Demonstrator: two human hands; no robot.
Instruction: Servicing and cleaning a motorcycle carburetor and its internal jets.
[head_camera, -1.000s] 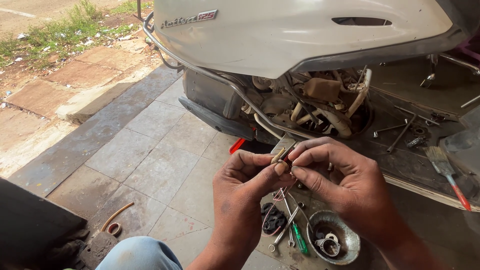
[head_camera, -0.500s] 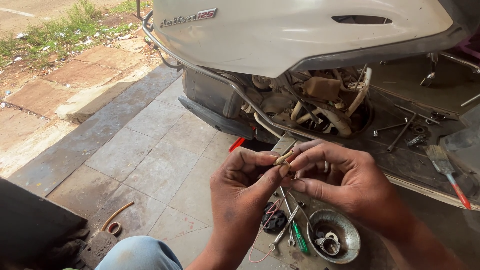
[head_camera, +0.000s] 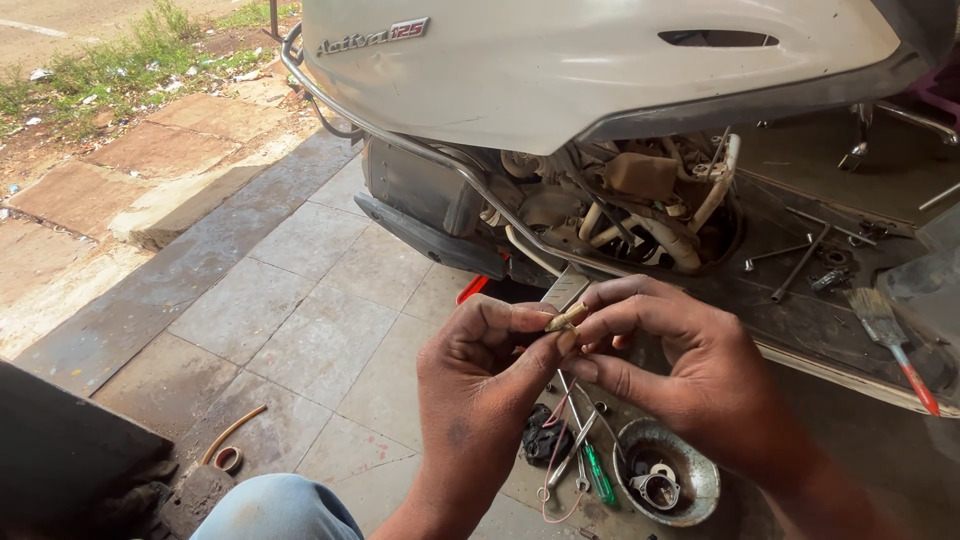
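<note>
My left hand (head_camera: 480, 375) and my right hand (head_camera: 680, 360) meet in front of me, fingertips pinched together on a small brass jet (head_camera: 566, 318) that pokes up between them. A thin wire hangs down from the hands. Behind them stands a white scooter (head_camera: 560, 60) with its side panel off and the engine parts (head_camera: 640, 205) and hoses exposed.
Below the hands a round metal bowl (head_camera: 690, 490) holds small parts, beside a green-handled screwdriver (head_camera: 598, 475), pliers and a black part. A red-handled brush (head_camera: 890, 335) and a wrench (head_camera: 800, 262) lie on the scooter's floorboard. A tape roll (head_camera: 229, 459) lies on the tiles, left.
Both hands have turned the small brass jet slightly between the fingertips and shifted a little to the right. Nothing else has moved.
</note>
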